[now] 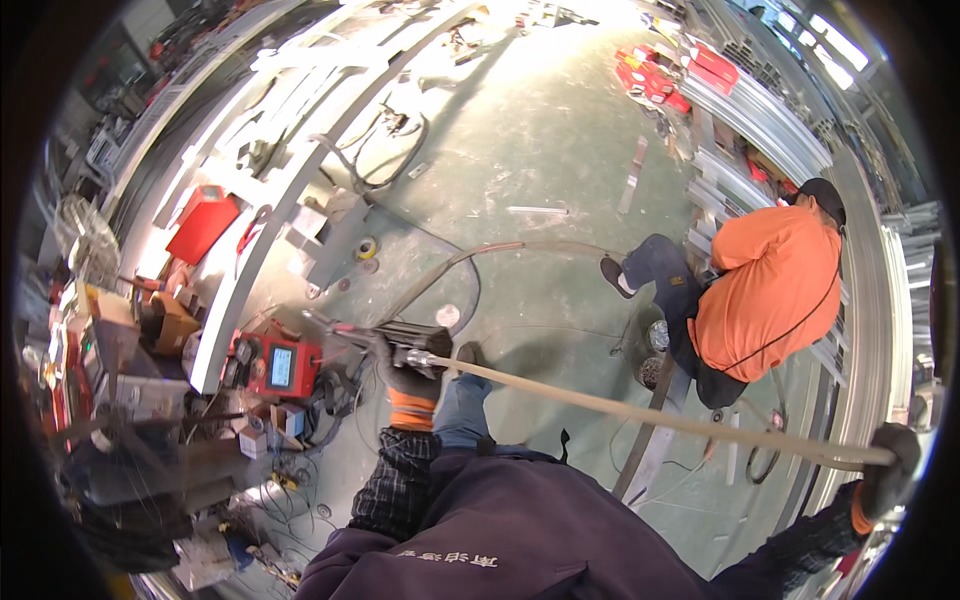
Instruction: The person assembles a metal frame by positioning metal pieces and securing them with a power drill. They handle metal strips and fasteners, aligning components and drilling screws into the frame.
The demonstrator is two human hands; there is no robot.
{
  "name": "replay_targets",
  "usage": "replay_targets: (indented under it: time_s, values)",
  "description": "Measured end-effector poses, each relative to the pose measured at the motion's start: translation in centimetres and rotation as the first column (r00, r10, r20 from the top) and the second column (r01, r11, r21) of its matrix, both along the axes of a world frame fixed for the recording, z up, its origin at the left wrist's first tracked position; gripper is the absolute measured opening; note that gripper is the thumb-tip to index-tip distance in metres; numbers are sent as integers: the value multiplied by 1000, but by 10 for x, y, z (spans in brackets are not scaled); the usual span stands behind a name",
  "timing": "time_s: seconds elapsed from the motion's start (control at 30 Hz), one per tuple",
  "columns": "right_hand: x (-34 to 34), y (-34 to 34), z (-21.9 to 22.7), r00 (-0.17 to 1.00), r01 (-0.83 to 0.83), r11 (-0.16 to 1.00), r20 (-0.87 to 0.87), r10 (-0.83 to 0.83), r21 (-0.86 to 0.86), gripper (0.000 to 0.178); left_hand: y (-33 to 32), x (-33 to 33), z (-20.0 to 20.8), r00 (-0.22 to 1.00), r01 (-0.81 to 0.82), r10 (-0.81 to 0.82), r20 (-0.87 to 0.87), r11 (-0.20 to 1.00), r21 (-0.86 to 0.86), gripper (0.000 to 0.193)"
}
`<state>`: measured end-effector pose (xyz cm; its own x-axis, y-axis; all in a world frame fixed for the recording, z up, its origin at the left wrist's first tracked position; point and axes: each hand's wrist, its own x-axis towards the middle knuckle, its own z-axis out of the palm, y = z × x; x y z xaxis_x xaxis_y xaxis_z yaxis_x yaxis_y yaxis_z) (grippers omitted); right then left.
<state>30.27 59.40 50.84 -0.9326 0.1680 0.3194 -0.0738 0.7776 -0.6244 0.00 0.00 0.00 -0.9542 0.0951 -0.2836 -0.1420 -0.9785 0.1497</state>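
Observation:
My left hand (410, 380), in a dark glove with an orange cuff, is closed round a dark torch-like hand tool (418, 336) at the middle left. Its slim nose points to the left. From the metal fitting at its right end a tan sheathed hose (620, 400) runs taut across my front to the far right. There my right hand (888, 470), also in a dark glove, grips the hose at arm's length. The tool's exact kind cannot be made out.
A co-worker in an orange top (775, 285) crouches close beyond the hose on the right. A red machine with a screen (283, 366) stands at left, near a long metal beam (262, 240). Cables cross the green floor (540, 300). Metal profiles (765, 125) are stacked at far right.

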Motion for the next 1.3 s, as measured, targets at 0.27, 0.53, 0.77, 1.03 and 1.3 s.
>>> replay_targets:
  time_s: [0.27, 0.53, 0.77, 1.03, 1.3]
  values:
    - [-202, 27, -274, 911, 125, 992, 395, -115, -1, 30, -19, -227, 63, 995, 94, -98, 3, 954, -284, 40]
    - [-473, -103, -294, 949, 281, 892, 241, -204, -353, 33, 92, -367, 178, 993, 41, -106, -43, 679, -733, 53]
    - [-772, -181, -239, 992, -123, 904, -86, 96, -410, 106, 250, -496, 198, 936, -186, -241, -256, 279, -942, 70]
    - [-984, -78, -212, 997, 37, 699, 72, 21, -714, 96, 368, -649, 219, 654, -688, -564, -504, -166, -707, 109]
    - [-1151, 6, -273, 991, -28, 838, 97, 96, -545, 73, 414, -840, 147, 437, 576, -888, -146, 401, -713, 78]
